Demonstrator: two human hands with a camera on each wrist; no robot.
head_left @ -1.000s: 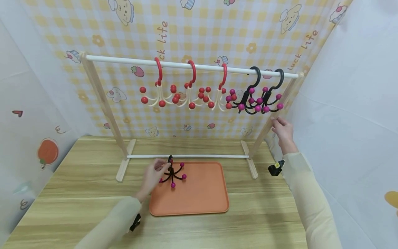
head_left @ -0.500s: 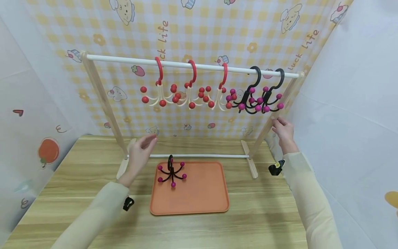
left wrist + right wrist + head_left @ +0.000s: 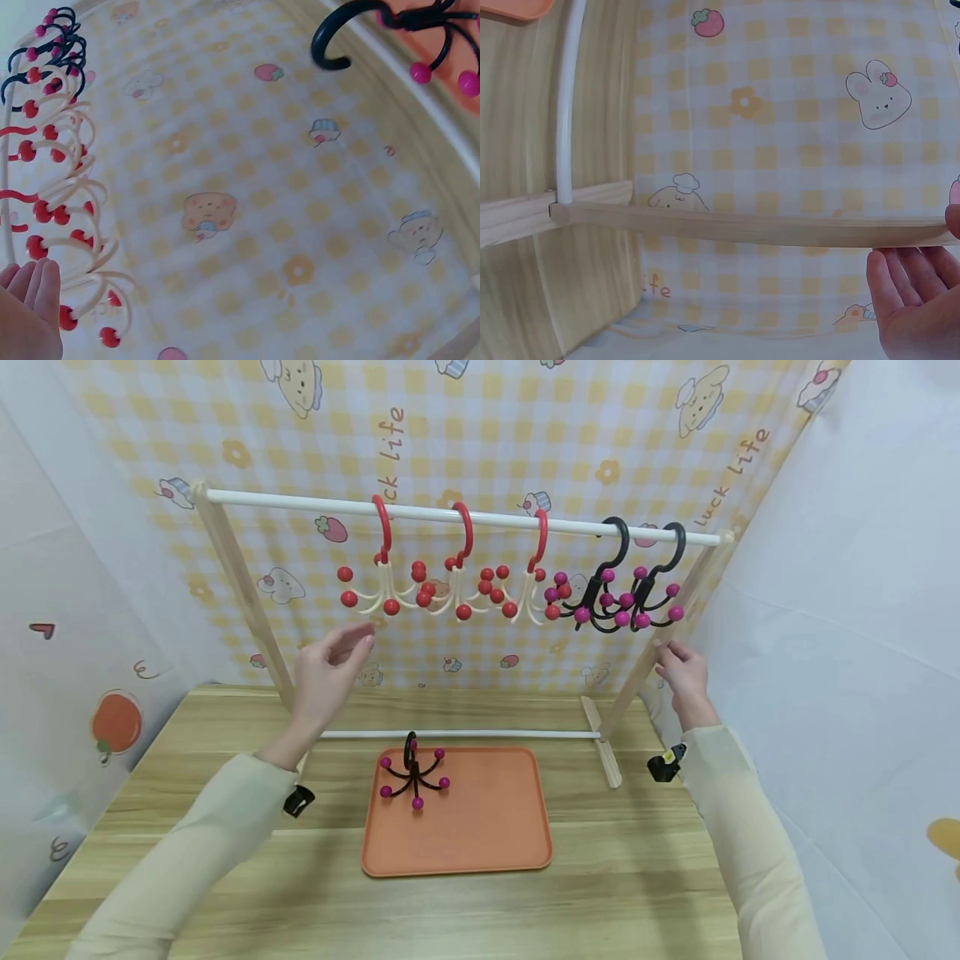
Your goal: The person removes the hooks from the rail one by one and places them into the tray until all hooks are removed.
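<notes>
My left hand (image 3: 330, 672) is raised in front of the rack's left side, just below the leftmost red-hooked hanger (image 3: 385, 585); its fingers are loosely bent with nothing between them. On the orange tray (image 3: 487, 827) rests a black claw-shaped hanger (image 3: 415, 772) with magenta ball tips, its hook pointing up. My right hand (image 3: 684, 681) holds the rack's right wooden post (image 3: 780, 229), thumb on one side and fingers on the other. From the white top rod (image 3: 300, 505) hang three cream hangers with red hooks and red balls, and two black ones (image 3: 592, 597) at the right.
The rack stands on a wood-grain table (image 3: 615, 877), with a white lower rod (image 3: 510, 734) behind the tray. A yellow checked cloth (image 3: 510, 427) hangs behind it. White side walls (image 3: 847, 652) close in the space on both sides.
My left hand has let go of the black hanger on the tray and moved up and left toward the hanging row. The right hand has stayed at the post.
</notes>
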